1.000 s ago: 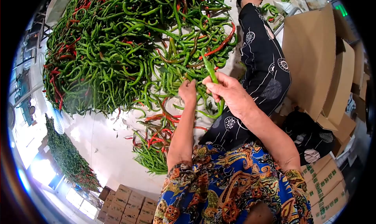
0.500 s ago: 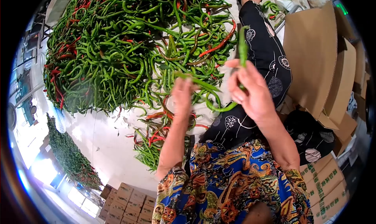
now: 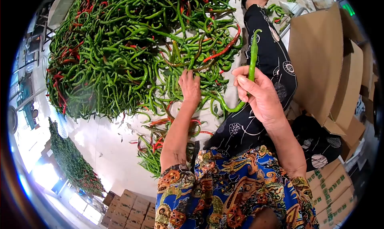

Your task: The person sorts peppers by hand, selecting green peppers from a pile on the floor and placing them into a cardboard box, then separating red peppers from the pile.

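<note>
My right hand (image 3: 260,95) is closed around a green chili pepper (image 3: 253,57) that stands upright from the thumb and fingers, its curled stem at the top. A second, curved green chili pepper (image 3: 234,109) reaches the underside of this hand; the palm hides whether it is gripped too. My left hand (image 3: 190,87) is down at the near part of the spread of chili peppers (image 3: 216,45), fingers bent and close together. Its fingertips are among green peppers, and what they pinch is hidden. A long red chili pepper (image 3: 226,47) lies beyond, between the hands.
A large heap of green and red chili peppers (image 3: 104,53) rises at left. A smaller cluster (image 3: 152,149) lies near my left forearm. Open cardboard boxes (image 3: 318,57) stand at right, beside my patterned trouser leg (image 3: 268,33). Stacked cartons (image 3: 128,207) and another pepper pile (image 3: 74,161) are farther off.
My left hand has moved away from my right hand, up and into the spread peppers. My right hand keeps its green chili pepper and has shifted slightly, now steadier in view.
</note>
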A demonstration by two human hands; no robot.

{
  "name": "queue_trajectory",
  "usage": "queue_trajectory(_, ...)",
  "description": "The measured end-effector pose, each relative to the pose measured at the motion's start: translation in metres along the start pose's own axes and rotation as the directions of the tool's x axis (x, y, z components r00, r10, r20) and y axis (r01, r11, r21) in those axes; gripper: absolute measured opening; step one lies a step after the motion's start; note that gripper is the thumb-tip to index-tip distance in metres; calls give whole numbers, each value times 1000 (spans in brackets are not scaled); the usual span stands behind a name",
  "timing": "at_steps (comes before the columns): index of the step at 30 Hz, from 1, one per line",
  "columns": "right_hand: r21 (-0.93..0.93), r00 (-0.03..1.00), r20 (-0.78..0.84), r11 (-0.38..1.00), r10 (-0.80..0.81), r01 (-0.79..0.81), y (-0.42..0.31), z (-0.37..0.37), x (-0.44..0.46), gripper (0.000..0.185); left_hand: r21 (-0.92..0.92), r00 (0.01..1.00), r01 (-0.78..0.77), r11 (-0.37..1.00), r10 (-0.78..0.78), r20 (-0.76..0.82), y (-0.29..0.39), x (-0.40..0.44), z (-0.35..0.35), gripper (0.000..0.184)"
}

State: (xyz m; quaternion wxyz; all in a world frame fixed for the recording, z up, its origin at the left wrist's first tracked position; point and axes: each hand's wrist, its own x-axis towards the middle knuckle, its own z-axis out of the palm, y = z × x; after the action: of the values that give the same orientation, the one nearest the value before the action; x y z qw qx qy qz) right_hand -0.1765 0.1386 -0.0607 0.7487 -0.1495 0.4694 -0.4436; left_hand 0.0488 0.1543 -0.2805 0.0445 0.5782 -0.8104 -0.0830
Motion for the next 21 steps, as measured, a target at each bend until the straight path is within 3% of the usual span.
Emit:
queue_trajectory(1,9,1000,-2,1000,-12,12,-2,0,1,21,-69,994,-45,997,38,-106,-1,7,-7,27)
queue_trajectory(3,35,1000,-10,999,-16,16,-1,1,0,20,-272,1000,11,962,-6,16,-6,19,-31,22)
queue_trajectory(4,24,1000,-21,1000,-19,20,1,2,1,20,-317,990,-43,947,-2,-141,-3,26,-55,17)
queue_trajectory(5,34,1000,-17,999,-11,11,2,3,3,20,-528,941,-6,849,-174,-290,-4,27,-62,14)
queue_trajectory(6,44,1000,-16,999,-5,6,3,5,4,20,-598,910,99,795,-316,-268,-10,31,-76,14)
queue_trajectory(7,54,1000,-16,999,2,-1,3,5,6,20,-797,835,340,500,-550,11,-12,38,-102,17)
queue_trajectory(8,57,1000,1,998,17,-17,4,4,7,20,-863,747,365,348,-663,49,-20,47,-116,21)
queue_trajectory(9,54,999,6,998,32,-32,4,4,7,21,-882,741,333,333,-671,26,-36,52,-117,21)
queue_trajectory(11,47,998,15,997,61,-61,3,5,7,21,-645,820,373,667,-562,-107,-49,71,-120,22)
queue_trajectory(13,45,998,15,997,63,-64,2,6,7,22,-540,899,257,802,-403,-171,-67,90,-88,23)
queue_trajectory(18,37,998,-3,998,56,-56,1,7,8,19,-137,982,64,988,-87,-165,-87,143,-23,47)
queue_trajectory(21,24,997,-29,997,73,-72,-2,8,8,18,78,993,111,991,-108,-40,-93,152,-2,29)
